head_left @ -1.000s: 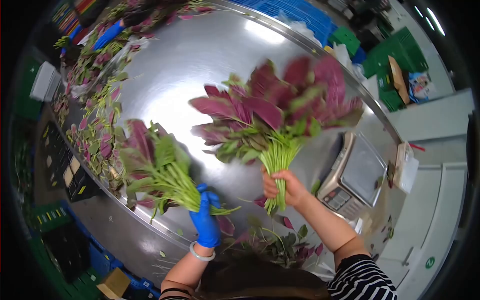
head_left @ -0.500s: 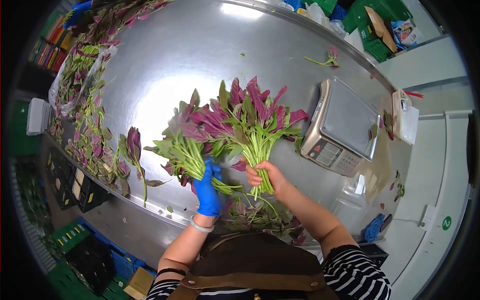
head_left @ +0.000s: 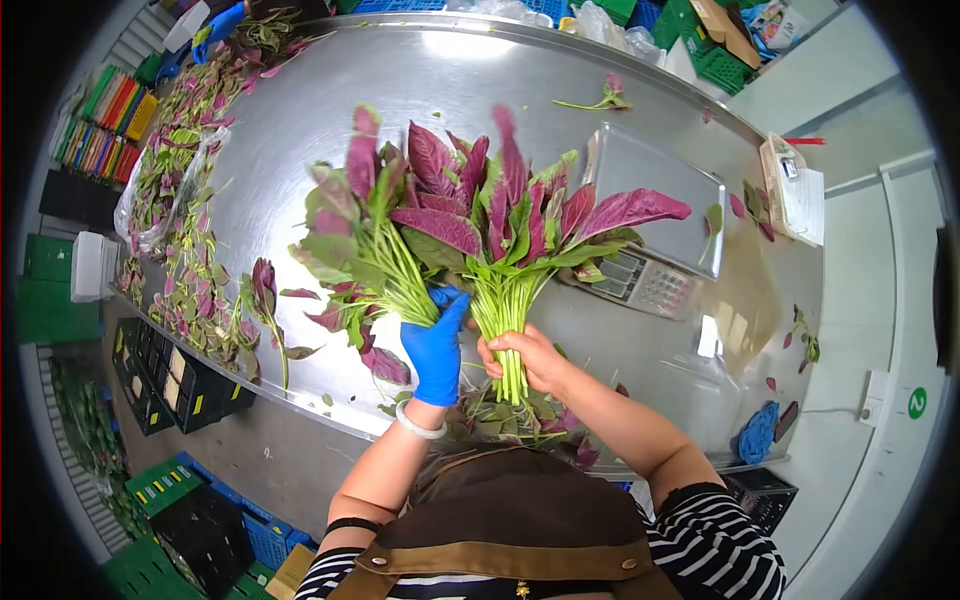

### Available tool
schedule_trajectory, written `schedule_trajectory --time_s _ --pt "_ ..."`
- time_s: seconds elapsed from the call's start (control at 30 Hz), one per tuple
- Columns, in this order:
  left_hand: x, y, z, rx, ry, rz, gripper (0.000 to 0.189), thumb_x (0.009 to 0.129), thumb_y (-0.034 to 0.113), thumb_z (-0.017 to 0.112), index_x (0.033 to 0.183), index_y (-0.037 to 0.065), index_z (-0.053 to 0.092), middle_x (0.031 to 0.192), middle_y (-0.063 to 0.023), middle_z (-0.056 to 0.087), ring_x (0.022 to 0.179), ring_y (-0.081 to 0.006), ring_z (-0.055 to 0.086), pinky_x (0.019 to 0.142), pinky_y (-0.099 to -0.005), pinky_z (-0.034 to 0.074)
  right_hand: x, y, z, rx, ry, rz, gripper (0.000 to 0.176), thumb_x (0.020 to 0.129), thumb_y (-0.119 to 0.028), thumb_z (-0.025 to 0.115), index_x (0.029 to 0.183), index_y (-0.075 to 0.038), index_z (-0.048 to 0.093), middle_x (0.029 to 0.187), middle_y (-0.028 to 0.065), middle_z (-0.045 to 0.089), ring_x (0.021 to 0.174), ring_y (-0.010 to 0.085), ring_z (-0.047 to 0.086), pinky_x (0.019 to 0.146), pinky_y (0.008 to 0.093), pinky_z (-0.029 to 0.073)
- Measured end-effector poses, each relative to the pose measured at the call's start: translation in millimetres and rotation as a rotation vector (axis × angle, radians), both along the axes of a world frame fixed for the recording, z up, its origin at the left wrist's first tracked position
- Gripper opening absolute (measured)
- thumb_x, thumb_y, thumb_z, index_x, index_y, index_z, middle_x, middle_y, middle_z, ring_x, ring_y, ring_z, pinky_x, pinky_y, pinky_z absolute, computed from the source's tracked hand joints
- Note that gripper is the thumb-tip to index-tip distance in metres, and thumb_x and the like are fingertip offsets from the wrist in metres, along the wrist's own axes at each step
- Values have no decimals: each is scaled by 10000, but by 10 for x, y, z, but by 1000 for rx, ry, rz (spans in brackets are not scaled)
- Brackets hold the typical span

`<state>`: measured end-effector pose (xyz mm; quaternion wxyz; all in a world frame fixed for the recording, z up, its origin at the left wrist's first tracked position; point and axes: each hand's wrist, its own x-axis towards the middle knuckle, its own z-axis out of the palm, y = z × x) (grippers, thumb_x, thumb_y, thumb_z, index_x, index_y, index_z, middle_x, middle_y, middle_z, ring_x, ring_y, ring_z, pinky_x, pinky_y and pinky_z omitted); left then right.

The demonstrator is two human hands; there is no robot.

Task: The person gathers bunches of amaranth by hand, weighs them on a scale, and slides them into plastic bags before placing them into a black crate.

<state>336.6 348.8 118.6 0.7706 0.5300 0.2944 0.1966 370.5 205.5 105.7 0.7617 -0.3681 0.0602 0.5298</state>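
Note:
My left hand, in a blue glove, is closed around the stems of a bunch of red-and-green amaranth leaves. Bare and also closed, my right hand grips a second, fuller bunch of amaranth by its pale green stems. Both bunches stand leaves-up, side by side over the steel table, and their leaves overlap. Part of the right bunch hides a corner of the weighing scale. Loose leaves and stems lie between my hands and my apron.
A long heap of amaranth lines the table's left side, with a plastic bag in it. Another person's blue-gloved hand is at the far left. A white tray and a blue cloth-like bundle are at right.
The left bunch has turned more upright and moved up beside the right one. My right hand's bunch shifted slightly, its leaves now reaching over the scale. The camera view has shifted.

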Motion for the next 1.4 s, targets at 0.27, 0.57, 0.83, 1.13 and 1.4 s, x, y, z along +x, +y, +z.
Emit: schedule_trajectory --time_s 0.27,0.57,0.83,1.13,1.4 --pt "-634 -246 469 -289 40 -336 277 736 -69 667 890 78 489 825 -58 593 610 -102 511 525 -226 396 -122 -396 76 60 137 -127 368 804 -153 539 1137 3 525 791 69 564 591 142 516 566 290 450" --pt "-955 200 509 -188 30 -116 193 820 68 637 957 105 508 974 -39 595 586 -55 437 564 -199 384 -139 -671 39 109 85 -83 539 778 -137 517 1292 7 441 784 69 518 606 149 482 568 284 427" --pt "-392 463 248 250 144 65 199 898 73 559 1077 -3 600 917 -27 600 596 -40 415 548 -191 375 569 -1271 753 -365 -518 -224 219 800 -84 567 1001 3 568 664 59 574 585 149 569 580 287 465" --pt "1843 -1065 551 88 -129 -474 168 885 148 593 1010 42 630 900 -17 653 605 -40 485 560 -185 409 1737 -1864 1498 -1100 -1062 -779 255 856 -238 602 973 -15 559 712 47 603 650 158 590 567 306 469" --pt "2642 -2313 -1253 158 113 -821 440 826 82 602 1240 -25 496 1149 -115 596 1019 -206 580 874 -307 454 2054 -1952 -198 -1721 -910 -107 516 760 -231 675 1144 18 438 958 244 642 898 415 623 777 469 505"
